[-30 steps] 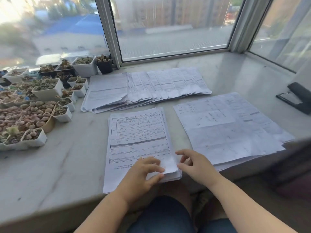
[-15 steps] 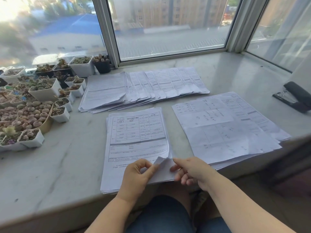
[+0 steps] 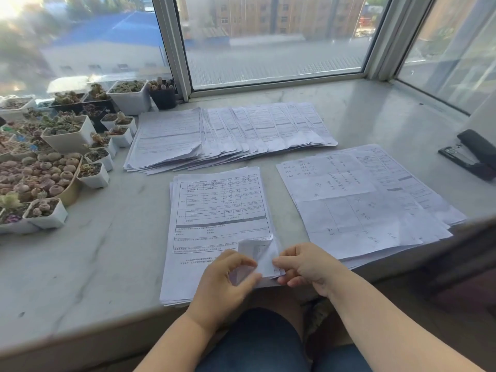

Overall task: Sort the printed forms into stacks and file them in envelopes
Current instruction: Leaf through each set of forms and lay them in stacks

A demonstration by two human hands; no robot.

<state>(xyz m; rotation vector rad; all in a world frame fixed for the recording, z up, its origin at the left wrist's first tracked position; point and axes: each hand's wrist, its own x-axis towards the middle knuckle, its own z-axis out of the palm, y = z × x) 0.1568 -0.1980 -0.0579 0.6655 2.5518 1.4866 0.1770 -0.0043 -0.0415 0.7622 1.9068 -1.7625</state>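
Observation:
A stack of printed forms point(image 3: 220, 210) lies in front of me on the marble sill point(image 3: 94, 259), its near edge overhanging. My left hand point(image 3: 225, 283) pinches the curled-up bottom right corner of the top sheets point(image 3: 255, 251). My right hand point(image 3: 306, 265) pinches the stack's right corner just beside it. A fanned row of forms point(image 3: 228, 135) lies farther back. To the right sits a loose pile of sheets with handwriting point(image 3: 357, 202).
Small white pots of succulents point(image 3: 53, 162) crowd the left of the sill. A black stapler point(image 3: 472, 154) rests at the right edge. The window frame point(image 3: 174, 47) runs along the back. My knees are below the sill's front edge.
The bottom right corner of the top sheets, flat a second ago, has been lifted and curled back by my left hand. My right hand has moved in to the corner.

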